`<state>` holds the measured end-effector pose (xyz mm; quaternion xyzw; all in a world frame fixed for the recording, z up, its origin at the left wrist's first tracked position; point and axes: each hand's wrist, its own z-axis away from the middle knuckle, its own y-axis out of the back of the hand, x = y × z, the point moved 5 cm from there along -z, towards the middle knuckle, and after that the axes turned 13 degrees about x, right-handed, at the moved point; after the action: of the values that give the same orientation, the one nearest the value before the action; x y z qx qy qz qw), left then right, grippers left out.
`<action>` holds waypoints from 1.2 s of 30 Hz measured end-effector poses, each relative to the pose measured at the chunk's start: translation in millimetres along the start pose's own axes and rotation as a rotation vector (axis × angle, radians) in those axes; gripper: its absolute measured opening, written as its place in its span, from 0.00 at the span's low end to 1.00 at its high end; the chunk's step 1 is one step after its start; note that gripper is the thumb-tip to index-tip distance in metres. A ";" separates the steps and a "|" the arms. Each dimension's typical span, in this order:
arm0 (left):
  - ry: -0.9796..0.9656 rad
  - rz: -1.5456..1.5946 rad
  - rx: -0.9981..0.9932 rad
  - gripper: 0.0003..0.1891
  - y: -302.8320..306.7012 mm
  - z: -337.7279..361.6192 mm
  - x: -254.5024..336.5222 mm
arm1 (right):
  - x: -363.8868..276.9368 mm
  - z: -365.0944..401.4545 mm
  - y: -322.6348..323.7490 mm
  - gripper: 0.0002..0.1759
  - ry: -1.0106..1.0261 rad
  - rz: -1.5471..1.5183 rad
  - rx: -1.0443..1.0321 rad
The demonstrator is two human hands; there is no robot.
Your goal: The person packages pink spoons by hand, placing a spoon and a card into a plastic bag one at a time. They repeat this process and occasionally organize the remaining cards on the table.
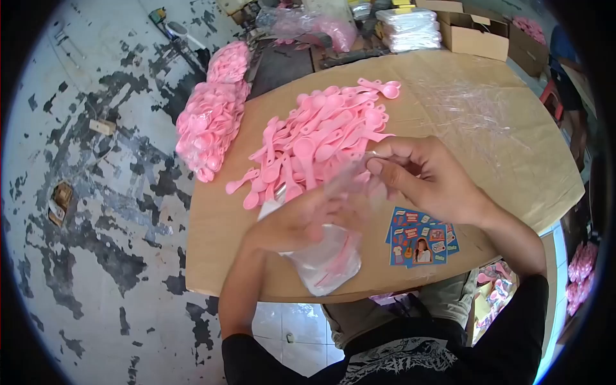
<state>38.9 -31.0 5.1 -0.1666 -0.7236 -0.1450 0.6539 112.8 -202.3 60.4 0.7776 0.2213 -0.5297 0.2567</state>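
Note:
A clear plastic bag (pixel 350 183) stretches between my two hands above the table. My right hand (pixel 427 176) pinches its upper edge between thumb and fingers. Lower down, my left hand (pixel 298 221) has its fingers curled at the bag; the film covers and blurs them. Under that hand lies a stack of clear plastic bags (pixel 330 269) with pinkish-red marks. Just beyond my hands spreads a big heap of pink plastic spoons (pixel 321 128). Several blue printed cards (pixel 420 240), bearing colourful pictures, overlap below my right hand.
Bulging clear bags of pink spoons (pixel 212 125) stand at the table's left edge. Plastic scraps (pixel 471 115) are scattered on the brown tabletop (pixel 532 160) at the right. Behind it are stacked white packs (pixel 409 31) and a cardboard box (pixel 475 38). Another person's leg shows far right.

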 end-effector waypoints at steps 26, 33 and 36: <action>-0.107 0.342 0.996 0.14 14.1 -16.4 -9.4 | 46.1 6.3 47.5 0.09 0.128 0.567 -0.227; -0.092 0.290 0.937 0.19 5.6 -17.0 -5.5 | 52.6 1.7 30.1 0.08 -0.044 0.238 0.013; -0.088 0.249 0.930 0.19 -2.9 -18.4 -9.3 | 58.1 2.4 19.4 0.09 0.021 0.246 0.022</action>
<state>55.0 -41.9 -2.3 0.0521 -0.7131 0.2807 0.6403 142.9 -214.6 8.4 0.8070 0.1210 -0.4886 0.3087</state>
